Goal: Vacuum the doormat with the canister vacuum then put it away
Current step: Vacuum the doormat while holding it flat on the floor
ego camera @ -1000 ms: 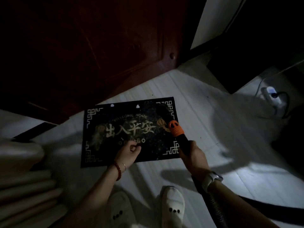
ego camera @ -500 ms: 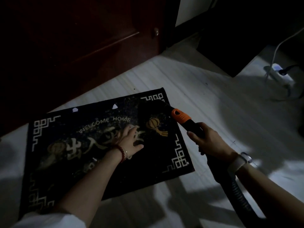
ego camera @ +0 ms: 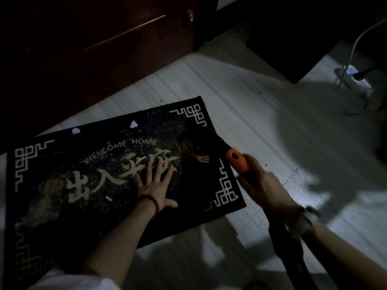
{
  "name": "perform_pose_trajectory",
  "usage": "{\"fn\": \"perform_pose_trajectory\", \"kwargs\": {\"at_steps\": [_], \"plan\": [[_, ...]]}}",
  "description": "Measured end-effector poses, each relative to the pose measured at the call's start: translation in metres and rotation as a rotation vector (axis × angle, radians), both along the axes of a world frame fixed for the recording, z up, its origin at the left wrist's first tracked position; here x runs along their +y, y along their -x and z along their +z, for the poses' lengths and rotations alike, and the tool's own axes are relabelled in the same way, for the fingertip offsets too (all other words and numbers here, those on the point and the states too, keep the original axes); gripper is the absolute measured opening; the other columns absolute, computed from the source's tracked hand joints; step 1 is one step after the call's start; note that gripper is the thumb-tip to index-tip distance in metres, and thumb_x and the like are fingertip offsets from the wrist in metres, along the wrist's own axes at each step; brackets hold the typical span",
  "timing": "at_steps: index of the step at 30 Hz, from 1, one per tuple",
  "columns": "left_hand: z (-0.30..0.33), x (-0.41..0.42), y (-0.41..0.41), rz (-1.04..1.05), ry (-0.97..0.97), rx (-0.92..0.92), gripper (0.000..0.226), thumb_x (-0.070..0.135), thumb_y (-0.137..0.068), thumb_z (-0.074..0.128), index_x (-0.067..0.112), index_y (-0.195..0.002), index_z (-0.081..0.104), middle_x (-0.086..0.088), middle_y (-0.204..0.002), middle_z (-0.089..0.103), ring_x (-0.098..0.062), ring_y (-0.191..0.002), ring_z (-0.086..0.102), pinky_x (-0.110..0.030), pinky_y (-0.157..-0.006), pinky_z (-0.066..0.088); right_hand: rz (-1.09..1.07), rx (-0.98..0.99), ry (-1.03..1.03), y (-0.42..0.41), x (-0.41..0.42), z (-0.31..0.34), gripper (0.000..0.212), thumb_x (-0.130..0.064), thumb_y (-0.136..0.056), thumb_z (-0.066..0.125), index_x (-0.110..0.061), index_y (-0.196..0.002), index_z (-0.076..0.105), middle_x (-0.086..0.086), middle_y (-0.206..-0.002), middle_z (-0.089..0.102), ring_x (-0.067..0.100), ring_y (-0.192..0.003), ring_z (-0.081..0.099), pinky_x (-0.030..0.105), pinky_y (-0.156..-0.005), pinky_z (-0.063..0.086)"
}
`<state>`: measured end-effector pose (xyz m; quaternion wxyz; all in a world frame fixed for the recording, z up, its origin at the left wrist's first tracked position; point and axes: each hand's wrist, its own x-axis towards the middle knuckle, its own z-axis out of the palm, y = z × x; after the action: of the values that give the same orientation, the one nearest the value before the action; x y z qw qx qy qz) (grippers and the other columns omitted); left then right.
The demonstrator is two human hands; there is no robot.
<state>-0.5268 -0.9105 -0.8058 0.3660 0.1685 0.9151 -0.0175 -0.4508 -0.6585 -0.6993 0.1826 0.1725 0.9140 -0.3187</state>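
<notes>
A person vacuums a dark doormat [ego camera: 100, 185] lettered "WELCOME HOME" on a pale floor [ego camera: 261, 126] in dim light, a dark wooden door [ego camera: 94, 49] standing at twelve o'clock of it; the left hand [ego camera: 154, 183] lies flat with fingers spread on the mat's middle, pinning it, while the right hand [ego camera: 266, 185], blurred, is wrapped around the vacuum wand [ego camera: 237, 161] just below its orange collar, at three o'clock of the left hand; the black nozzle [ego camera: 201, 141] sits on the mat's right end, near the corner at one o'clock of the left hand, though whether it presses flat cannot be told in the gloom; pale specks and a few white scraps [ego camera: 134, 124] lie along the far edge at eleven and twelve o'clock, so the job looks barely begun; the stroke would likely go best drawn slowly away from the pinning palm, so suction does not lift the mat, with the hose [ego camera: 291, 258], trailing to five o'clock, kept slack; a power strip [ego camera: 354, 80] rests at two o'clock, well apart.
</notes>
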Motion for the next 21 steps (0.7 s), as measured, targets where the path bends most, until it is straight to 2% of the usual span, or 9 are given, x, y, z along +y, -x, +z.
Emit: {"fn": "perform_pose_trajectory", "kwargs": {"at_steps": [3,7,11,14,17,20,21], "plan": [[0.001,0.004,0.009,0.122,-0.061,0.003,0.103,0.058,-0.079,0.059,0.033,-0.145,-0.015,0.001,-0.153,-0.029,-0.03,-0.14,-0.026,-0.061,-0.113,0.002,-0.038,0.009,0.043,-0.026,0.0,-0.005,0.059,-0.034,-0.088,0.056,-0.03,-0.139,0.029,0.01,-0.107,0.068,0.027,-0.086,0.065,0.036,-0.076,0.052],[0.006,0.017,0.031,0.17,-0.061,-0.064,0.104,0.052,-0.079,0.064,0.034,-0.146,-0.013,0.0,-0.153,-0.028,-0.032,-0.141,-0.023,-0.058,-0.114,0.003,-0.067,0.154,0.06,0.019,0.0,-0.012,0.055,-0.034,-0.088,0.056,-0.028,-0.137,0.031,0.015,-0.1,0.067,0.035,-0.076,0.064,0.043,-0.069,0.054],[0.002,0.019,0.036,0.195,-0.092,-0.041,0.104,0.052,-0.078,0.065,0.035,-0.147,-0.011,0.002,-0.153,-0.027,-0.03,-0.141,-0.023,-0.056,-0.115,0.003,-0.09,0.19,0.085,0.094,0.002,-0.02,0.055,-0.033,-0.09,0.053,-0.024,-0.138,0.028,0.017,-0.112,0.061,0.038,-0.081,0.064,0.052,-0.074,0.054],[0.0,0.021,0.044,0.226,-0.111,-0.036,0.103,0.05,-0.078,0.066,0.036,-0.146,-0.01,0.003,-0.154,-0.027,-0.029,-0.141,-0.023,-0.056,-0.115,0.003,-0.099,0.195,0.1,0.117,0.003,-0.024,0.052,-0.033,-0.091,0.051,-0.021,-0.137,0.03,0.017,-0.115,0.059,0.039,-0.085,0.063,0.054,-0.074,0.053],[0.003,0.024,0.053,0.243,-0.121,-0.067,0.103,0.049,-0.078,0.066,0.035,-0.147,-0.01,0.002,-0.154,-0.026,-0.03,-0.142,-0.022,-0.056,-0.115,0.003,-0.096,0.168,0.089,0.1,0.009,-0.024,0.05,-0.035,-0.091,0.05,-0.022,-0.135,0.031,0.016,-0.111,0.061,0.038,-0.079,0.063,0.052,-0.073,0.054],[0.004,0.026,0.055,0.246,-0.101,-0.062,0.105,0.051,-0.077,0.067,0.035,-0.146,-0.01,0.001,-0.154,-0.026,-0.03,-0.142,-0.022,-0.056,-0.115,0.004,-0.091,0.117,0.065,0.052,0.023,-0.022,0.048,-0.036,-0.09,0.052,-0.03,-0.133,0.033,0.009,-0.1,0.064,0.023,-0.062,0.059,0.042,-0.065,0.055],[0.004,0.027,0.055,0.25,-0.093,-0.058,0.106,0.052,-0.076,0.067,0.036,-0.146,-0.01,0.001,-0.154,-0.027,-0.03,-0.142,-0.022,-0.056,-0.115,0.003,-0.082,0.093,0.041,0.036,0.029,-0.02,0.049,-0.036,-0.088,0.054,-0.032,-0.132,0.033,0.009,-0.096,0.065,0.022,-0.06,0.058,0.043,-0.064,0.055]]}}
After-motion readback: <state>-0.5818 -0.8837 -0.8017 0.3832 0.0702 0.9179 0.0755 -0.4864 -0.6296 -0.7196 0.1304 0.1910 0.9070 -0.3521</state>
